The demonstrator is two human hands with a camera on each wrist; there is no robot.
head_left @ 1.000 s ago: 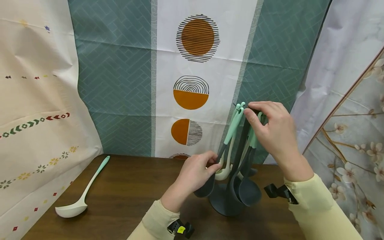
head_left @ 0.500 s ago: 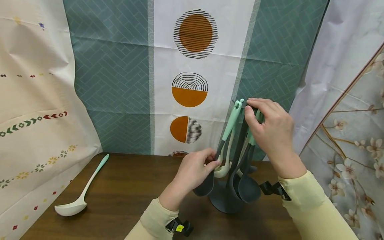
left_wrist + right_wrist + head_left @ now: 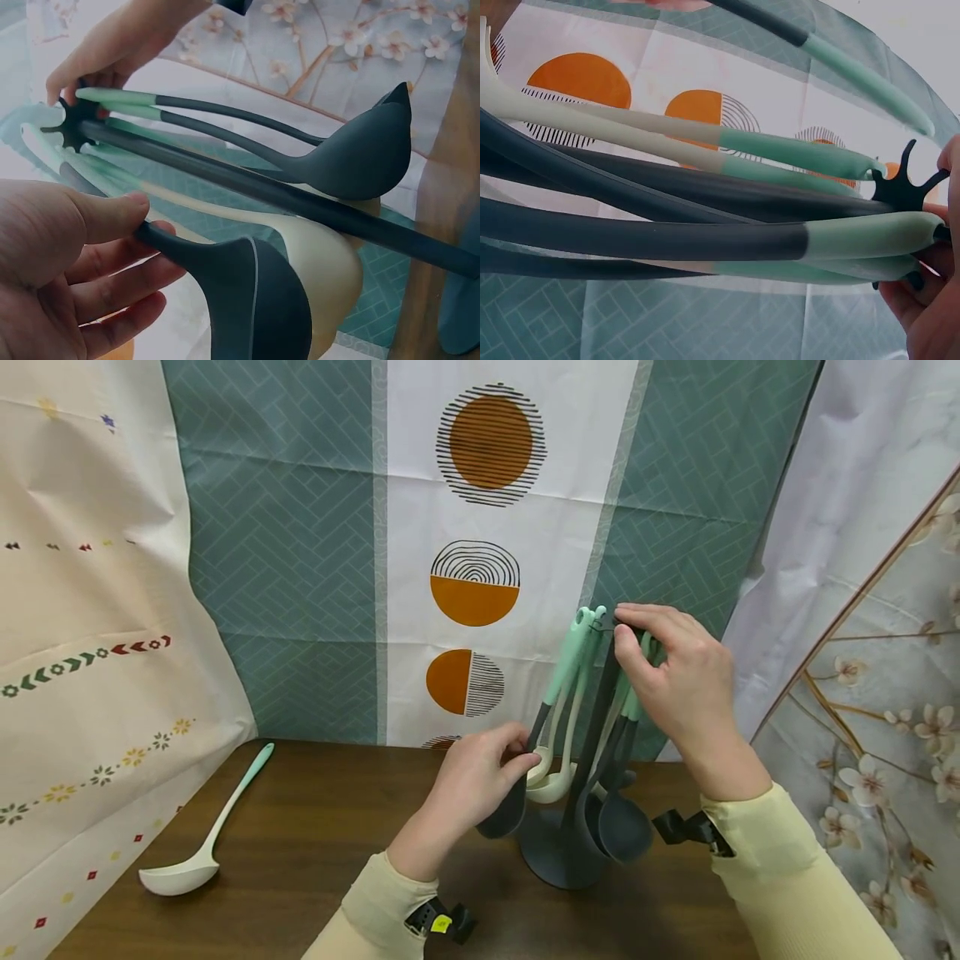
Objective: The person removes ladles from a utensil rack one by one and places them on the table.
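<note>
Brown wooden table [image 3: 315, 835]; toward its right edge, a crowded dark-grey utensil stand [image 3: 551, 857], its top gripped and partly hidden by the right hand [image 3: 678, 681]. White mint-handled ladle [image 3: 183, 875] near left edge. Left hand [image 3: 472, 781] pinches a dark-grey mint-handled ladle [image 3: 564, 664] beside the stand.

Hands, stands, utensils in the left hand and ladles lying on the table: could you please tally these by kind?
Hands: 2 (left hand, right hand)
Stand: 1
Held dark utensil: 1
Pale ladle on the table: 1
Total: 5
</note>
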